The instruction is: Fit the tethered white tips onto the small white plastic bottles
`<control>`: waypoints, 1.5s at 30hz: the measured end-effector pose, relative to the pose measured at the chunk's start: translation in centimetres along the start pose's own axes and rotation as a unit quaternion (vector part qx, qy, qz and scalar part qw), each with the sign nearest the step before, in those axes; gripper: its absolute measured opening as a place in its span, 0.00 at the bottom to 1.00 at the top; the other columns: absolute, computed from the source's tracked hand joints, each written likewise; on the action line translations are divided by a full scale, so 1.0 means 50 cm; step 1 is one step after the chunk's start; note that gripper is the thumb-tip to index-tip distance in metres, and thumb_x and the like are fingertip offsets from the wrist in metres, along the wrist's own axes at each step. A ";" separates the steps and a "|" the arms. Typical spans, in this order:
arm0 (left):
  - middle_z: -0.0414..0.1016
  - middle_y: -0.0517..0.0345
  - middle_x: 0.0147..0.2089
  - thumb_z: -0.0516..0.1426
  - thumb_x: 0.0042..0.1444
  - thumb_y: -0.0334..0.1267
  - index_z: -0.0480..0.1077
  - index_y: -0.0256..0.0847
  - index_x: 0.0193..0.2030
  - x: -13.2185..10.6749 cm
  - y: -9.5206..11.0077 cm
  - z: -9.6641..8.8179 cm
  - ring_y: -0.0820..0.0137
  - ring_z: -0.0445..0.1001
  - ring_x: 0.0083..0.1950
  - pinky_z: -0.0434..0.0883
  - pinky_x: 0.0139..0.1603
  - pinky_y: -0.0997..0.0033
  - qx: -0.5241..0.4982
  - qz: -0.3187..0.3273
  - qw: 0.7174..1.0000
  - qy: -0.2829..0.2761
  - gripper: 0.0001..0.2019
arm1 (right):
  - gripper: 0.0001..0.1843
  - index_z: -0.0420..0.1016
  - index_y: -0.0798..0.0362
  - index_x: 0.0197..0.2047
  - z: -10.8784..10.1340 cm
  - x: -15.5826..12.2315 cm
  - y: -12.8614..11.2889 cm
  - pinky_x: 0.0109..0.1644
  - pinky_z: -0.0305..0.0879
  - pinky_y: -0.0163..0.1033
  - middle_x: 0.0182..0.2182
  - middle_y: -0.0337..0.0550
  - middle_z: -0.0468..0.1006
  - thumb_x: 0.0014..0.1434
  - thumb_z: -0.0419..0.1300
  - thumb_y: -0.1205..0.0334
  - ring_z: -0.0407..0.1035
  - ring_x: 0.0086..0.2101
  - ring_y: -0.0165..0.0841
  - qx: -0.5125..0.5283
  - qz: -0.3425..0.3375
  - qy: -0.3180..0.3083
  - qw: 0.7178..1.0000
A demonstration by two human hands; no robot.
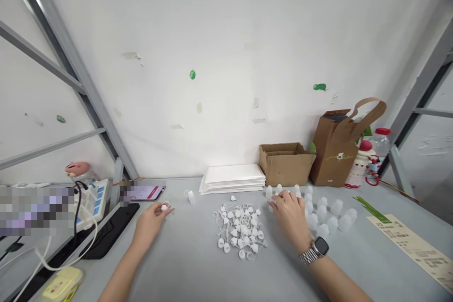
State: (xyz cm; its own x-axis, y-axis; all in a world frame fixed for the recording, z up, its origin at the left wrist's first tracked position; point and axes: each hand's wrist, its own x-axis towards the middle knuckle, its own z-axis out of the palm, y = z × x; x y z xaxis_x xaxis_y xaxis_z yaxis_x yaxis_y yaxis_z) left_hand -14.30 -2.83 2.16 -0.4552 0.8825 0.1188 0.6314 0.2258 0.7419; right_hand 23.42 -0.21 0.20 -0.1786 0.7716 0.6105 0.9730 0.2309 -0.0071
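Between the thumb and fingers of my left hand (152,222) is a small white cap (164,206) with a looped strap. Just right of that hand, a translucent bottle fitted with a strapped cap (191,197) stands alone on the table. A loose pile of white strapped caps (242,229) lies between my hands, one single cap (233,198) apart behind it. My right hand (290,214), wearing a watch, reaches into the group of small translucent bottles (322,212). Its fingers are bent together around a bottle at the group's left edge, partly hidden by them.
White sheets (233,179) are stacked against the wall beside a cardboard box (286,165) and a brown paper bag (336,151). Drink bottles (361,165) stand far right, near a printed paper strip (410,245). Left are a phone (146,193), black slab (113,231), power strip (95,205) and cables.
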 end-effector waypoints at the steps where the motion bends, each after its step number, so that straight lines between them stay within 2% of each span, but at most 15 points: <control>1: 0.79 0.50 0.36 0.58 0.40 0.44 0.69 0.42 0.30 0.002 -0.004 0.009 0.59 0.75 0.42 0.65 0.40 0.70 -0.013 0.007 1.000 -0.007 0.11 | 0.09 0.72 0.52 0.30 -0.001 0.000 -0.002 0.36 0.52 0.45 0.30 0.47 0.70 0.58 0.51 0.63 0.62 0.34 0.42 0.013 0.000 0.001 1.000; 7: 0.79 0.52 0.38 0.57 0.41 0.46 0.68 0.42 0.30 0.006 0.001 0.046 0.61 0.75 0.43 0.66 0.41 0.72 -0.041 0.029 0.998 -0.025 0.11 | 0.13 0.70 0.54 0.29 -0.012 -0.001 -0.022 0.37 0.52 0.42 0.29 0.44 0.69 0.61 0.48 0.60 0.63 0.32 0.37 0.082 -0.022 0.012 0.996; 12: 0.79 0.53 0.36 0.57 0.38 0.48 0.67 0.42 0.29 0.017 0.005 0.063 0.61 0.75 0.40 0.67 0.39 0.71 -0.030 0.031 0.999 -0.026 0.13 | 0.16 0.68 0.53 0.27 -0.002 -0.006 -0.028 0.36 0.51 0.41 0.27 0.43 0.69 0.62 0.47 0.58 0.63 0.31 0.36 0.089 -0.011 0.005 0.996; 17: 0.78 0.52 0.36 0.58 0.36 0.47 0.67 0.41 0.32 0.018 0.017 0.065 0.61 0.76 0.39 0.68 0.40 0.70 -0.019 0.030 0.999 -0.026 0.16 | 0.09 0.68 0.53 0.29 -0.007 -0.010 -0.037 0.36 0.51 0.40 0.28 0.42 0.70 0.59 0.52 0.62 0.64 0.32 0.37 0.094 -0.008 -0.011 0.995; 21: 0.78 0.52 0.34 0.57 0.37 0.47 0.67 0.41 0.33 0.017 0.020 0.070 0.61 0.76 0.39 0.68 0.39 0.70 -0.009 0.030 0.999 -0.030 0.16 | 0.03 0.70 0.53 0.31 -0.016 -0.013 -0.049 0.36 0.52 0.41 0.30 0.43 0.71 0.56 0.56 0.66 0.64 0.33 0.38 0.112 -0.007 -0.051 0.992; 25: 0.78 0.53 0.34 0.57 0.38 0.44 0.67 0.41 0.33 0.019 0.014 0.080 0.61 0.75 0.40 0.68 0.40 0.69 -0.006 0.036 0.999 -0.034 0.14 | 0.02 0.71 0.53 0.31 -0.016 -0.016 -0.053 0.37 0.53 0.42 0.30 0.44 0.71 0.55 0.57 0.66 0.64 0.33 0.38 0.130 -0.009 -0.065 0.989; 27: 0.77 0.51 0.37 0.58 0.37 0.44 0.67 0.41 0.36 0.017 0.013 0.080 0.60 0.75 0.42 0.68 0.42 0.67 -0.004 0.037 0.999 -0.031 0.17 | 0.03 0.71 0.53 0.31 -0.015 -0.016 -0.053 0.37 0.53 0.42 0.30 0.44 0.71 0.55 0.57 0.66 0.64 0.33 0.38 0.134 -0.009 -0.057 0.989; 29: 0.75 0.47 0.42 0.59 0.37 0.46 0.66 0.38 0.41 0.011 0.016 0.073 0.58 0.73 0.45 0.68 0.44 0.64 0.000 0.048 0.999 -0.006 0.23 | 0.05 0.71 0.53 0.31 -0.016 -0.015 -0.052 0.37 0.53 0.42 0.29 0.44 0.70 0.57 0.55 0.65 0.64 0.33 0.37 0.136 -0.010 -0.041 0.990; 32: 0.69 0.43 0.50 0.59 0.38 0.53 0.61 0.37 0.51 -0.008 0.029 0.054 0.56 0.68 0.51 0.68 0.46 0.61 0.016 0.104 0.991 0.084 0.33 | 0.10 0.70 0.53 0.32 -0.022 -0.012 -0.051 0.37 0.54 0.41 0.30 0.44 0.71 0.60 0.50 0.61 0.65 0.33 0.37 0.149 -0.009 -0.010 0.989; 35: 0.67 0.47 0.48 0.55 0.44 0.54 0.62 0.40 0.50 -0.033 0.053 0.045 0.58 0.68 0.49 0.68 0.45 0.59 0.041 0.174 0.971 0.161 0.28 | 0.14 0.68 0.54 0.34 -0.030 -0.009 -0.054 0.38 0.56 0.41 0.31 0.45 0.72 0.62 0.46 0.57 0.66 0.33 0.37 0.178 -0.007 0.021 0.984; 36: 0.68 0.49 0.46 0.54 0.46 0.52 0.64 0.41 0.48 -0.041 0.063 0.047 0.60 0.68 0.47 0.68 0.44 0.60 0.042 0.197 0.968 0.153 0.24 | 0.15 0.67 0.54 0.35 -0.031 -0.009 -0.055 0.38 0.56 0.41 0.30 0.44 0.73 0.63 0.45 0.56 0.66 0.32 0.36 0.191 -0.003 0.025 0.981; 37: 0.69 0.51 0.43 0.52 0.49 0.49 0.65 0.42 0.46 -0.049 0.073 0.054 0.61 0.69 0.45 0.68 0.43 0.61 0.042 0.218 0.968 0.114 0.19 | 0.15 0.67 0.54 0.36 -0.032 -0.010 -0.057 0.37 0.57 0.41 0.28 0.44 0.73 0.63 0.43 0.55 0.66 0.30 0.36 0.204 0.005 0.023 0.979; 39: 0.70 0.54 0.41 0.50 0.52 0.42 0.67 0.43 0.42 -0.062 0.095 0.077 0.65 0.71 0.40 0.69 0.38 0.66 0.039 0.244 0.969 -0.026 0.13 | 0.17 0.65 0.53 0.37 -0.032 -0.013 -0.059 0.35 0.59 0.39 0.25 0.43 0.73 0.63 0.42 0.53 0.66 0.28 0.35 0.230 0.029 0.010 0.973; 41: 0.69 0.55 0.41 0.51 0.50 0.36 0.68 0.44 0.42 -0.073 0.117 0.107 0.67 0.70 0.40 0.68 0.40 0.67 0.054 0.263 0.953 -0.142 0.12 | 0.17 0.65 0.53 0.37 -0.030 -0.015 -0.061 0.33 0.61 0.38 0.25 0.42 0.73 0.63 0.41 0.52 0.66 0.27 0.36 0.251 0.051 -0.009 0.967; 45: 0.68 0.54 0.43 0.51 0.48 0.30 0.69 0.43 0.40 -0.084 0.146 0.162 0.64 0.66 0.48 0.64 0.47 0.65 0.109 0.279 0.938 -0.174 0.12 | 0.18 0.63 0.52 0.40 -0.033 -0.018 -0.063 0.33 0.64 0.39 0.28 0.44 0.74 0.63 0.38 0.51 0.69 0.30 0.36 0.300 0.073 -0.046 0.950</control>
State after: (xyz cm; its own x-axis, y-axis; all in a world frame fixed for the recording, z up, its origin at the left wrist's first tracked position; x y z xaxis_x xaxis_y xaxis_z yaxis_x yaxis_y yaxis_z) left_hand -2.70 -1.53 1.72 0.1932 0.9610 0.1979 0.8415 -0.2660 0.4703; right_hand 20.74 -2.61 1.00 -0.0861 0.8637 0.4966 0.7343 0.3919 -0.5543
